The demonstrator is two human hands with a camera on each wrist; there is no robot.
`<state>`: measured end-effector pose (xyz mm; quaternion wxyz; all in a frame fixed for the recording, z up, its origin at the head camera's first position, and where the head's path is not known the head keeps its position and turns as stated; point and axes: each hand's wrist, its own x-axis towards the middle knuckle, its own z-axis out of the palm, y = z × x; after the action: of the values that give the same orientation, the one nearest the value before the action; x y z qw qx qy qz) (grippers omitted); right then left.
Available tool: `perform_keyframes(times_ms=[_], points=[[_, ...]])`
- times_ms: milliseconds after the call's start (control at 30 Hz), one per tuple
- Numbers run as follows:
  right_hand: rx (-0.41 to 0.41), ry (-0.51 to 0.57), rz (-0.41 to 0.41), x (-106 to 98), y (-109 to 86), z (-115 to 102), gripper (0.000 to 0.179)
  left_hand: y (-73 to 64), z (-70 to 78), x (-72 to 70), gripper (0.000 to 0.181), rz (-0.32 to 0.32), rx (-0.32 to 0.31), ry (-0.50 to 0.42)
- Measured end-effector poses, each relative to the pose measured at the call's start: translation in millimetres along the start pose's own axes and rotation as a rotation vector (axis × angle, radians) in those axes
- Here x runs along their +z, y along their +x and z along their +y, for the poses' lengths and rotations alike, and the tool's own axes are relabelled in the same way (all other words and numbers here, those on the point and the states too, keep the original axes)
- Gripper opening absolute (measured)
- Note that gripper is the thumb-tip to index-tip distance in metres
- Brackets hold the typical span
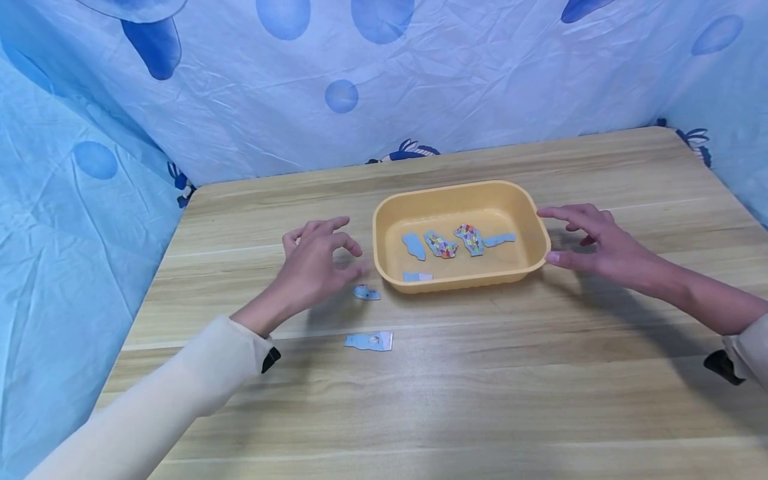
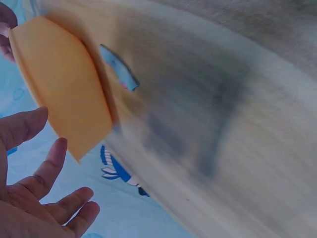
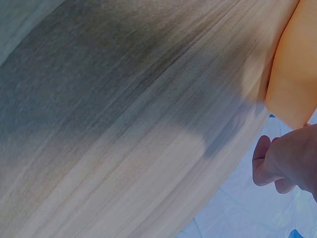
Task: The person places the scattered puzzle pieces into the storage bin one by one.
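Observation:
A yellow plastic tub (image 1: 462,285) sits on the table with several flat puzzle pieces inside. Two of these, a curved piece (image 1: 441,245) and an upright one (image 1: 470,239), carry a multicoloured mosaic print; the others are mostly light blue. My right hand (image 1: 591,243) is at the tub's right end, index fingertip and thumb tip at its rim, fingers extended. Just off the left end hovers my left hand (image 1: 321,263), fingers spread and loosely bent, holding nothing. Below its thumb lies a small blue piece (image 1: 367,293). Nearer me is a longer blue piece (image 1: 369,341).
The wood-grain table (image 1: 510,400) reaches back to a light blue curtain (image 1: 240,87) with printed bubbles, which hangs behind it and along both sides. Both forearms wear pale sleeves with a black strap at the cuff.

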<state>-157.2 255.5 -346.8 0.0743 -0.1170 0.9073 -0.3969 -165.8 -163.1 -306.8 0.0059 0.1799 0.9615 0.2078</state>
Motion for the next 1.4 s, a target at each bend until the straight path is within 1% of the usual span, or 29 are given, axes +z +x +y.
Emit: perform_keyframes(times_ms=[133,300,467,600,700,900,1200,1400], points=[[0.002,0.000,-0.002,0,-0.4,-1,0.066,-3.0,-3.9,5.5,0.020,-0.030,-0.023,0.005],[0.001,-0.008,-0.002,0,-0.1,-1,0.066,-6.3,-8.1,12.1,0.023,-0.085,-0.044,0.016],[0.006,-0.009,-0.007,0,-0.1,-2,0.066,-8.4,-12.4,16.5,0.028,-0.137,-0.060,0.050],[0.018,-0.009,-0.018,-1,-0.4,-2,0.067,-9.0,-17.6,19.5,0.032,-0.178,-0.082,0.039],[0.021,-0.010,-0.018,-1,-0.5,-3,0.067,-9.6,-21.6,21.6,0.036,-0.194,-0.087,0.021],[0.014,-0.011,-0.013,-1,-0.4,-4,0.066,-10.7,-29.5,26.8,0.036,-0.188,-0.067,-0.008],[0.006,-0.013,-0.015,-1,0.7,0,0.068,-11.5,-37.2,33.9,0.027,-0.150,-0.016,-0.053],[0.014,-0.011,-0.016,-1,0.8,0,0.069,-9.9,-40.0,35.9,0.023,-0.125,0.007,-0.044]])
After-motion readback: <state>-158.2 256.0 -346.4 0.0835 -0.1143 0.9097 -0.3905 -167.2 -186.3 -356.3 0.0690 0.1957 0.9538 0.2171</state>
